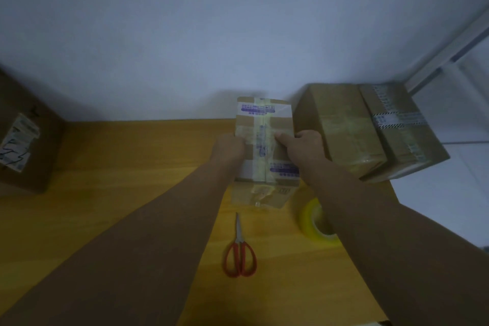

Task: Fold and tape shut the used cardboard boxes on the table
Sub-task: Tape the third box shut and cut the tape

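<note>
A small cardboard box (264,124) with old white and purple tape stands on the wooden table (132,193) near the wall. A strip of clear tape runs down its closed top. My left hand (229,148) rests on the box's left side with its fingers curled against the top. My right hand (301,147) lies on the right side, its thumb pressing down on the top near the tape seam. A roll of yellowish clear tape (316,222) stands on the table under my right forearm, partly hidden. Red-handled scissors (240,251) lie shut in front of the box.
A large taped cardboard box (370,127) sits at the table's back right corner, close to the small box. Another brown box (23,137) with a label stands at the far left. The table's right edge falls away beyond the tape roll.
</note>
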